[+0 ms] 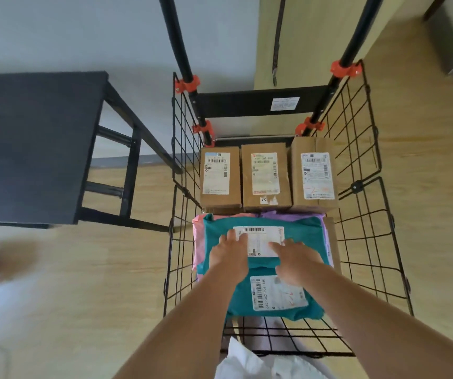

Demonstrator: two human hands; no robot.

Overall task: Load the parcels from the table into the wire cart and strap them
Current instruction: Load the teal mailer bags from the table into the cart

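**A:** How many parcels do you count in the wire cart?

**B:** Three cardboard boxes stand in a row across its 12 o'clock end: the left box, the middle box and the right box, packed side by side with their labels up. At 6 o'clock from them is a stack of soft mailers. Two are teal, the upper teal mailer overlapping the lower teal mailer. One pink mailer peeks out at 9 o'clock and one purple mailer at 12 o'clock. A brown edge shows at 3 o'clock of the stack. It may be a fourth box, but I can't tell.

**A:** What about edges and room?

**B:** The three boxes take up nearly the whole width between the side walls. The stack butts against them. At 6 o'clock a strip of the cart's bare mesh lies between the lower teal mailer and the near wall. The black table stands at 9 o'clock of the cart, with wooden floor between them.

**A:** And your hands?

**B:** Both are on the upper teal mailer. My left hand lies flat, its fingers straight and close together, their tips on the 9 o'clock end of the white label. My right hand rests at 3 o'clock of the left, its fingers straight and touching the label's 5 o'clock corner. Neither hand pinches anything.
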